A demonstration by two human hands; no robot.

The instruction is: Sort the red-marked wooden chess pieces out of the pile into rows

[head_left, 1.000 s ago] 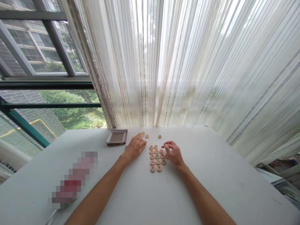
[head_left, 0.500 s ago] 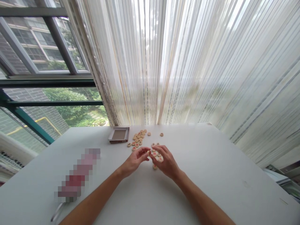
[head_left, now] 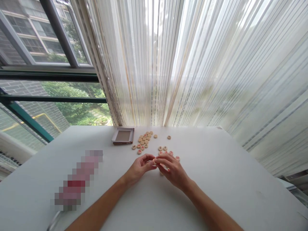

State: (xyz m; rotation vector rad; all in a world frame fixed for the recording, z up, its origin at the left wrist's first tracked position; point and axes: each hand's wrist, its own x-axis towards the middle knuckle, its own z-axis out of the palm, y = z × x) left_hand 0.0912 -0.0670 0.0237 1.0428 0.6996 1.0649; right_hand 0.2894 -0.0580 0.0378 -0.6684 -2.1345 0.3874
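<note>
My left hand (head_left: 139,168) and my right hand (head_left: 175,170) meet over the table, fingertips pinched together on a small round wooden Chinese chess piece (head_left: 154,162), mostly hidden by the fingers. Just beyond and beneath my right hand lies a group of pieces, with two black-marked pieces (head_left: 162,148) at its back and a red-marked piece (head_left: 177,158) at its right. The right hand covers part of this group. Farther back on the left is a loose cluster of pieces (head_left: 142,142), several of them blank side up and others showing red or black characters.
An open shallow box (head_left: 132,136) sits at the back left of the white table (head_left: 207,192). Two single pieces lie apart near the back, one a black-marked piece (head_left: 169,137). A blurred-out pinkish object (head_left: 78,181) is at left. Striped curtains (head_left: 192,80) hang behind.
My right hand's fingers have come closer to my left fingertips around the held piece. More red-marked pieces show beyond the right hand. The view has shifted slightly.
</note>
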